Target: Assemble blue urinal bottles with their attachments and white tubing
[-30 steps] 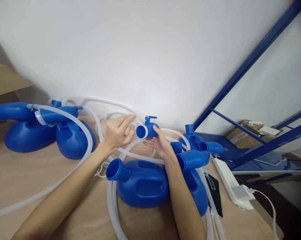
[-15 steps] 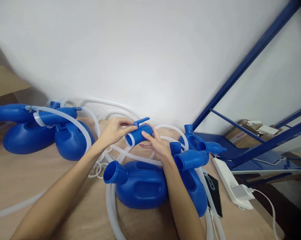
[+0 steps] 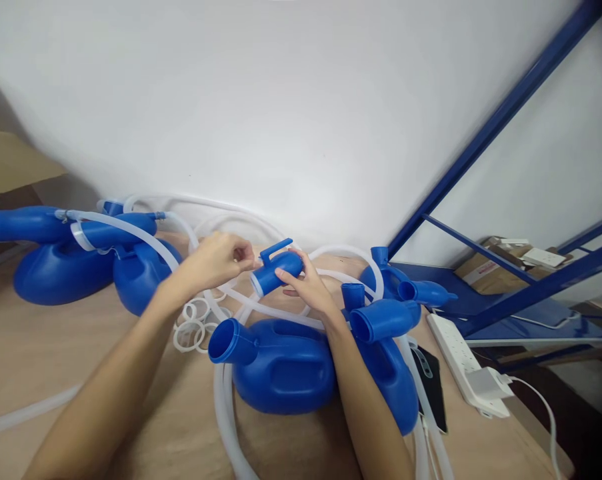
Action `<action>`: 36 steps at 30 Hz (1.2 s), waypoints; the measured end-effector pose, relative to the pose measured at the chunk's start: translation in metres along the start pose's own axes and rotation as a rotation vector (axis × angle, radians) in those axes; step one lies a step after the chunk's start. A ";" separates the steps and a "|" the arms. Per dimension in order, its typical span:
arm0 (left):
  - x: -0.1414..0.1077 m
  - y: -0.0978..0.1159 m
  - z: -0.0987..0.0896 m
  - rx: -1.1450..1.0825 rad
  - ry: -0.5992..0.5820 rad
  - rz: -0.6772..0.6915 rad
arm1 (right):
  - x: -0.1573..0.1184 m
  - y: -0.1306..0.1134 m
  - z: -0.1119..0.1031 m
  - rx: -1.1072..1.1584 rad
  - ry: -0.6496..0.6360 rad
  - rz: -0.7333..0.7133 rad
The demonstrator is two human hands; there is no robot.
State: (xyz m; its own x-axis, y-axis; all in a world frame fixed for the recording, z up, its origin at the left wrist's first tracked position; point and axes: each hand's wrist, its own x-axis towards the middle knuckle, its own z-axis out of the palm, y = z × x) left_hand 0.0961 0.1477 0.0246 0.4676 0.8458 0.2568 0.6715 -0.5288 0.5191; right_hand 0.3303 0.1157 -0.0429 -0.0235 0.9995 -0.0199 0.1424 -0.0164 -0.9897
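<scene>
In my right hand [image 3: 311,285] is a blue plastic urinal head [image 3: 287,269], a short tube with a bar handle on top and its mouth tilted down to the left. A white ring [image 3: 256,285] sits around that mouth. My left hand [image 3: 227,257] is just left of the handle, thumb and fingers pinched together; what they hold, if anything, is too small to make out. Below my hands, a blue urinal bottle [image 3: 283,367] lies with its open neck to the left. Several loose white rings [image 3: 189,335] lie on the table beside it.
More blue bottles with translucent hoses stand at left [image 3: 61,270] and right [image 3: 388,373]. Hoses [image 3: 228,427] loop across the wooden table [image 3: 145,433]. A phone [image 3: 433,387] and a white power strip [image 3: 458,360] lie near the right edge, beside a blue metal shelf [image 3: 481,140].
My left hand has drawn back slightly left from the urinal head's handle and mouth. The head has turned a little in my right hand, its mouth now facing further down.
</scene>
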 end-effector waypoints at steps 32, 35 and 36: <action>-0.001 0.022 0.023 -0.300 0.000 0.224 | -0.006 -0.024 -0.002 0.292 0.159 -0.158; 0.002 0.016 0.026 -0.382 0.009 0.216 | -0.003 -0.022 -0.001 0.293 0.168 -0.151; 0.003 0.014 0.024 -0.388 0.000 0.214 | -0.002 -0.022 -0.001 0.287 0.165 -0.152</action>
State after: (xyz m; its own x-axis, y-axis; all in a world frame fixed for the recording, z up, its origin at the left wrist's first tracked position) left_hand 0.1210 0.1411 0.0127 0.5726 0.7202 0.3917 0.2937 -0.6263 0.7221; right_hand 0.3287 0.1137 -0.0214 0.1404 0.9814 0.1308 -0.1342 0.1498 -0.9796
